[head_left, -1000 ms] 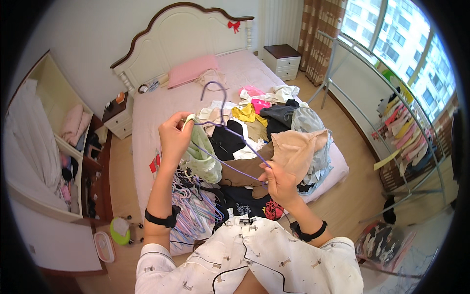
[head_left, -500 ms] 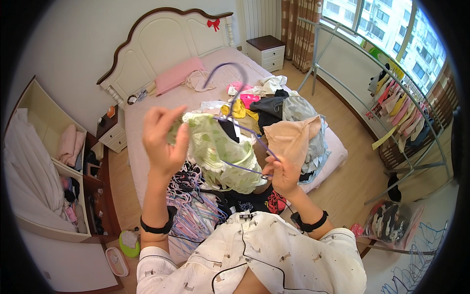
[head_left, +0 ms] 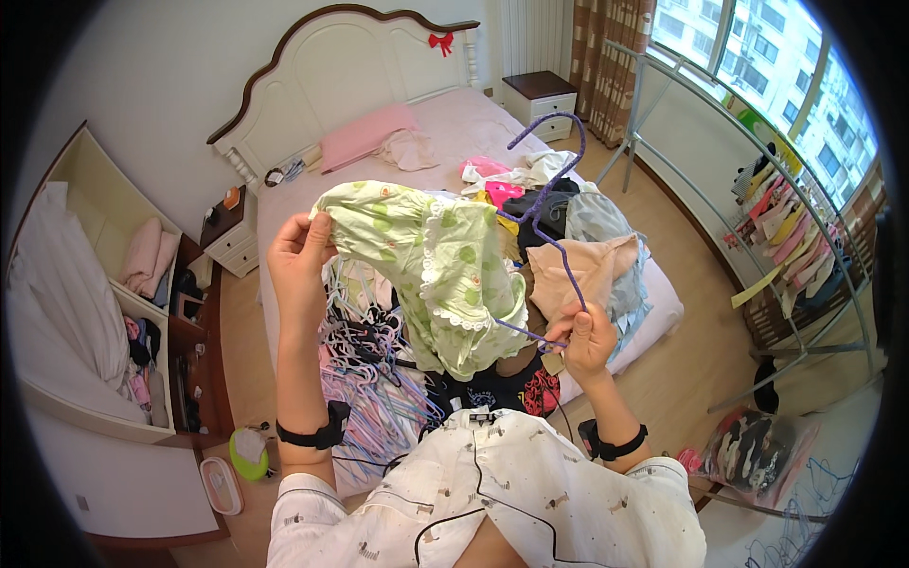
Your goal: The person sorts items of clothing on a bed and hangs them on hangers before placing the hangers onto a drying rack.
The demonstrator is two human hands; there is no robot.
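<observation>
My left hand (head_left: 305, 254) pinches the sleeve end of a small green-and-white printed top (head_left: 464, 256) with lace trim, pulling it out to the left. My right hand (head_left: 582, 343) grips the right end of a purple hanger (head_left: 568, 256), whose hook points up. The hanger's left part goes into the top and is hidden by the cloth. Behind the hanger lies a peach garment (head_left: 582, 275) on the bed. Below the top a heap of loose hangers (head_left: 374, 398) covers the near left of the bed.
The bed (head_left: 653, 327) carries a clothes pile (head_left: 606, 227) and a pink pillow (head_left: 369, 137). A metal drying rack (head_left: 701, 208) with hung small clothes (head_left: 786, 218) stands at right. An open cabinet (head_left: 104, 246) is at left, near a green stool (head_left: 248, 454).
My left hand has closed on the sleeve and drawn it out leftward, spreading the top. The hanger has shifted right with my right hand still on it.
</observation>
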